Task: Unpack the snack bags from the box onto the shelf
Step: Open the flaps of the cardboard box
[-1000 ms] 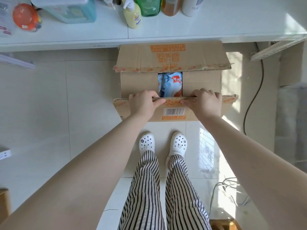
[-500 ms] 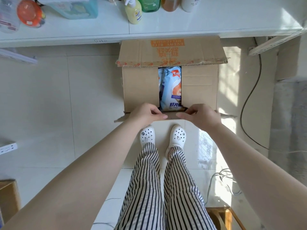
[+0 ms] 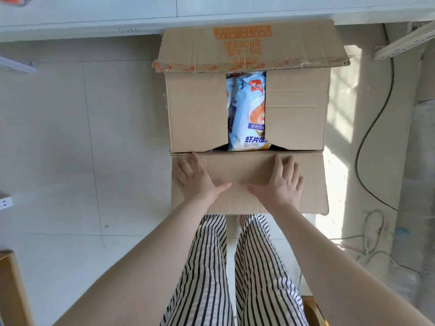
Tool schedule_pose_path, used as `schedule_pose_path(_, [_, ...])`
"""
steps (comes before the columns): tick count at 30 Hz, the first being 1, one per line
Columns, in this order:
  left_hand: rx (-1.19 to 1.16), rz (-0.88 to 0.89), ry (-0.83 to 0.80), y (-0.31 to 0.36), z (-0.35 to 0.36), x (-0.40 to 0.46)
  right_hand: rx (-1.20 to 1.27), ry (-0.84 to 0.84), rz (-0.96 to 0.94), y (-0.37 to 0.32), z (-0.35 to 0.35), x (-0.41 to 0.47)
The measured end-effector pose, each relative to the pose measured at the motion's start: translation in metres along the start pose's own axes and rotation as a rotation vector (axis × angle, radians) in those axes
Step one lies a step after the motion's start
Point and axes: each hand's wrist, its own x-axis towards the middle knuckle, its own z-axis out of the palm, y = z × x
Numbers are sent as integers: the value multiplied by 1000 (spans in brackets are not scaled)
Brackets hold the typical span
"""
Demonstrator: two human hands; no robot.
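A brown cardboard box [image 3: 195,114] stands on the tiled floor below a white shelf [image 3: 94,17]. Its far flap [image 3: 249,45] and near flap [image 3: 249,170] are folded out, while the two inner side flaps still lie flat with a gap between them. Through that gap shows a pale blue snack bag [image 3: 247,114] with an orange picture; a second bag edges out at its left. My left hand [image 3: 200,182] and my right hand [image 3: 280,184] press flat, fingers spread, on the near flap.
A black cable [image 3: 367,142] curves over the floor to the right, with pale cords [image 3: 372,234] tangled nearer me. A white power strip [image 3: 4,202] lies at the left edge. A wooden piece [image 3: 11,290] sits at bottom left. My striped trouser legs stand just behind the box.
Both hands pulled the near flap up and over towards me, then let go of its edge and now press it down flat. My view has dropped closer to the box.
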Motion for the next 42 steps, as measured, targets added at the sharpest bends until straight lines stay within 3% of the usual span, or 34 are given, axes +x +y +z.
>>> schedule_pose_path(5, [-191, 35, 132, 17, -2, 9, 212, 161, -12, -20, 2, 8])
schedule_pose_path(12, [-470, 91, 186, 78, -63, 32, 602, 300, -57, -61, -74, 59])
schedule_pose_path(15, [-513, 114, 237, 93, -81, 45, 726, 252, -22, -71, -100, 81])
schedule_pose_path(17, [-635, 114, 239, 100, -88, 53, 974, 156, 46, -80, -111, 90])
schedule_pose_path(21, [-1047, 39, 87, 119, -103, 59, 1278, 40, 151, -98, -128, 104])
schedule_pose_path(24, [-1123, 81, 76, 133, -110, 68, 1427, -16, 211, -108, -141, 112])
schedule_pose_path(29, [-1118, 134, 107, 139, -113, 80, 1519, -66, 263, -118, -159, 120])
schedule_pose_path(37, [-1239, 203, 87, 147, -121, 65, 1613, 25, 240, -119, -168, 113])
schedule_pose_path(42, [-1477, -7, -118, 151, -121, 54, 1616, -6, 305, -98, -158, 102])
